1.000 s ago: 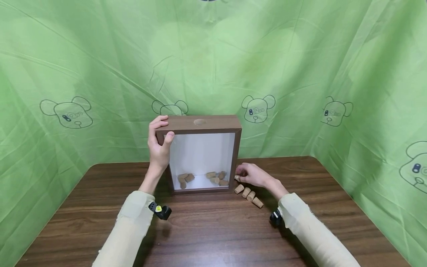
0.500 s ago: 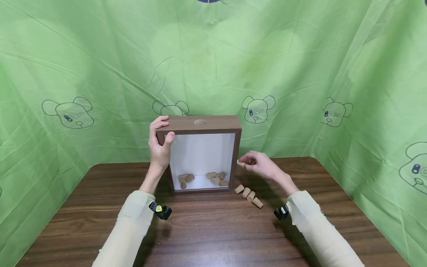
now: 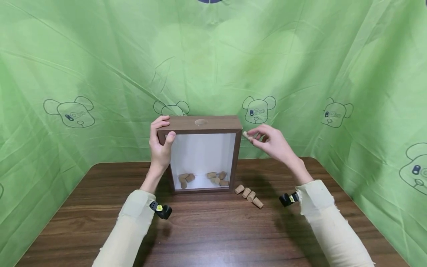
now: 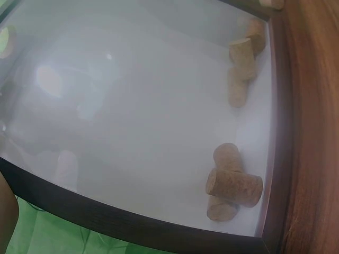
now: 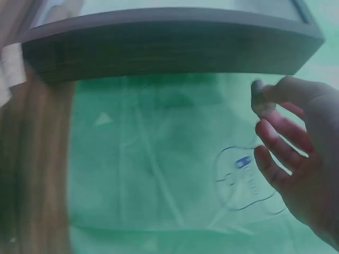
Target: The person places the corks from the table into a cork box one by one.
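A brown wooden shadow box (image 3: 238, 159) with a clear front stands upright on the table, a round hole (image 3: 201, 122) in its top. Several corks (image 4: 234, 188) lie inside along its bottom in two groups. My left hand (image 3: 161, 146) grips the box's upper left corner, thumb on the front and fingers over the top. Just right of the box's upper right corner, my right hand (image 3: 271, 142) pinches a cork (image 3: 245, 134) between thumb and fingertips, raised above the table. In the right wrist view the pinched cork (image 5: 260, 98) looks dark and blurred.
Several loose corks (image 3: 251, 196) lie in a slanting row on the wooden table (image 3: 213, 230), right of the box's foot. A green curtain (image 3: 213, 74) printed with bear heads hangs behind and around the table.
My right hand has lifted a cork from the table beside the box's foot up to near its upper right corner. My left hand and the box have stayed in place.
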Available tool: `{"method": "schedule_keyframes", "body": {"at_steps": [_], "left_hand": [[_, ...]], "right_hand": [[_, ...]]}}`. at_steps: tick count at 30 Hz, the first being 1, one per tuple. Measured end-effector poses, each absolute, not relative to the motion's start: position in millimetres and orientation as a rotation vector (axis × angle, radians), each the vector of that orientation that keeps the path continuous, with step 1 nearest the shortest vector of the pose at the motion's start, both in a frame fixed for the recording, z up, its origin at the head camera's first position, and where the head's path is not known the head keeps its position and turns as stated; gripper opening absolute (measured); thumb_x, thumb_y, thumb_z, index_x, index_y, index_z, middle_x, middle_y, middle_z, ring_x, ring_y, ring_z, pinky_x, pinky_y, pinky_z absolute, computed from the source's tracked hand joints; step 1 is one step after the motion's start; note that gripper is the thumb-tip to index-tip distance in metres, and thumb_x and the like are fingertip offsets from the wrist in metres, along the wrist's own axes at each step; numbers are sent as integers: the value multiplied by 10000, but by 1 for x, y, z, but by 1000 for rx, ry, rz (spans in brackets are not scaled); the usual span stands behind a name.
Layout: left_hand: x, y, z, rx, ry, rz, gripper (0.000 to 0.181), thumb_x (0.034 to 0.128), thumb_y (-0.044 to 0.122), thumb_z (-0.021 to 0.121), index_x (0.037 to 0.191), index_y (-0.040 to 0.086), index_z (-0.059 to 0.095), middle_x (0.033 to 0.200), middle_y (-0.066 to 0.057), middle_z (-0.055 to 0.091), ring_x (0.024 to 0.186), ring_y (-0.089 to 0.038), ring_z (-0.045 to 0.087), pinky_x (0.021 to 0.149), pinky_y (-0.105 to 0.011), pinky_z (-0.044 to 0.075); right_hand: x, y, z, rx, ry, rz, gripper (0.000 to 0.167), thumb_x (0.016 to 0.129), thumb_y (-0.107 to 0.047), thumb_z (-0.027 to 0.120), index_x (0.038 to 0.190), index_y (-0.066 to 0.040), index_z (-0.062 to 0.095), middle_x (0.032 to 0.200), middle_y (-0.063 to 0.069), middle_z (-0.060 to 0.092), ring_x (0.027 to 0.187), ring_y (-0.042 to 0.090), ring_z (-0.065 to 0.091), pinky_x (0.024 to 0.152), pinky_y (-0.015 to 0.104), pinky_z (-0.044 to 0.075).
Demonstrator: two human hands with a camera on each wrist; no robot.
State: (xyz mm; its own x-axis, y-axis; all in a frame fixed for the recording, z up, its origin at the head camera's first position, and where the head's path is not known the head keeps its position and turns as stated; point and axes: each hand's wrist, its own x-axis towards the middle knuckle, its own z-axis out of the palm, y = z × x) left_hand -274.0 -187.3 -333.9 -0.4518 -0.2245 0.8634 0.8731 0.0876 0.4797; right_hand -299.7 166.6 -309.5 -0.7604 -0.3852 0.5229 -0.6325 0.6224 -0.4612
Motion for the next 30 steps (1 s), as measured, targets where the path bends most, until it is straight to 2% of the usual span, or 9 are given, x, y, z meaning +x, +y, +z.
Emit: {"method": "schedule_keyframes", "body": {"at_steps": [9, 16, 20, 25, 30], "left_hand": [[-274, -187, -335, -693, -1452, -1548, 454, 838, 129, 606, 1131, -187, 462, 1325, -342, 482, 1282, -298, 474, 1055, -295, 396], [-275, -187, -334, -685, -1467, -1531, 456, 841, 146, 609, 1140, -171, 475, 1329, -330, 490, 1281, -304, 474, 1054, -299, 390], [-276, -188, -335, -687, -1462, -1530, 461, 840, 152, 613, 1134, -175, 474, 1323, -335, 491, 1280, -305, 475, 1052, -298, 390], [-278, -189, -335, -700, -1440, -1549, 464, 841, 143, 615, 1126, -189, 460, 1322, -344, 481, 1274, -292, 480, 1055, -304, 395], [-278, -189, -335, -696, -1433, -1553, 454, 834, 127, 609, 1127, -188, 462, 1320, -339, 485, 1272, -277, 483, 1058, -306, 395]], "right_hand": [[-289, 157, -268, 753, -2302, 944, 211, 905, -197, 692, 1109, -168, 738, 1034, -29, 687, 849, 98, 596, 727, 194, 517], [-281, 139, -244, 856, -2233, 965, 198, 900, -192, 692, 1089, -203, 752, 985, -74, 679, 867, 85, 576, 734, 248, 509], [-279, 124, -236, 958, -2214, 936, 195, 890, -163, 702, 1077, -180, 754, 962, -65, 671, 859, 86, 576, 724, 277, 506], [-281, 102, -229, 1084, -2223, 854, 238, 884, -91, 658, 1106, -124, 738, 1021, 2, 696, 855, 110, 608, 730, 303, 515], [-284, 83, -229, 1158, -2291, 777, 240, 905, -112, 650, 1130, -106, 733, 1044, 29, 693, 884, 137, 629, 764, 286, 539]]}}
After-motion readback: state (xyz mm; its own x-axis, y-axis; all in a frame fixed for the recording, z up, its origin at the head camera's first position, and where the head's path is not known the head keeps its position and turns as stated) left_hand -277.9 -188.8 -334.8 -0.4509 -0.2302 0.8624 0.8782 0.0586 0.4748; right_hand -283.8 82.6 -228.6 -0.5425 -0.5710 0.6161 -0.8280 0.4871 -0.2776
